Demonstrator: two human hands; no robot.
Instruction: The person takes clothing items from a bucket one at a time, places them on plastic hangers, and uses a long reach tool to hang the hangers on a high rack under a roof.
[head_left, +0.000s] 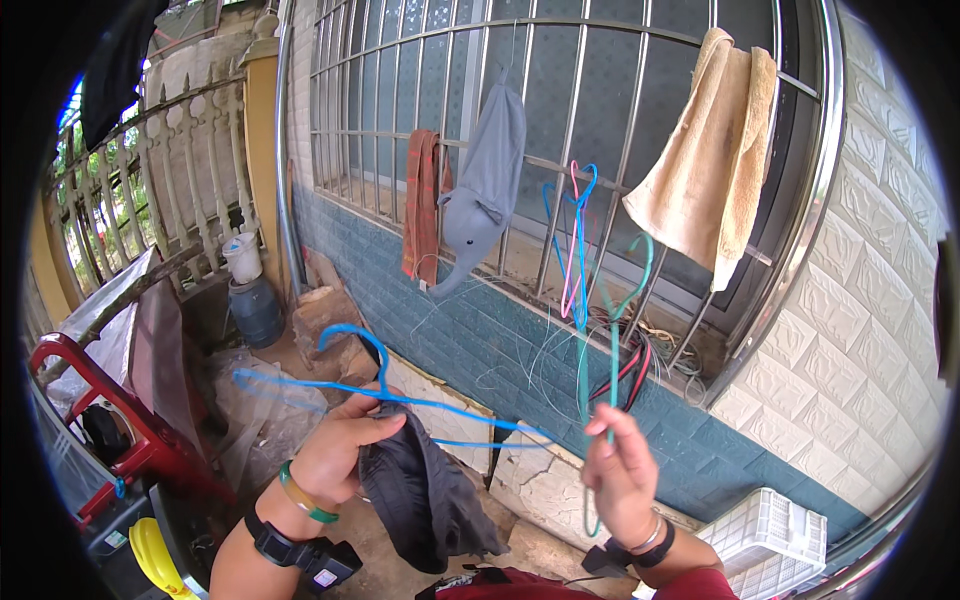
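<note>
My left hand (341, 450) grips a blue clothes hanger (386, 375) together with a bunched dark garment (427, 487), which droops below it. The blue hook curls up to the left above my fingers. In my right hand (621, 469) is a green clothes hanger (615, 367), held by its long side with the hook pointing up. Its hook comes close to the window bars; whether it touches them I cannot tell. Just behind it, blue hangers (579, 247) and a pink hanger (571, 255) hang from the bars.
Metal window bars (577, 75) carry a beige towel (712, 150), a grey elephant-shaped cloth (487, 172) and a red-brown towel (422, 202). Tangled wires (682, 352) lie on the sill. A white plastic crate (772, 540) stands low right, a red metal frame (127, 420) at left.
</note>
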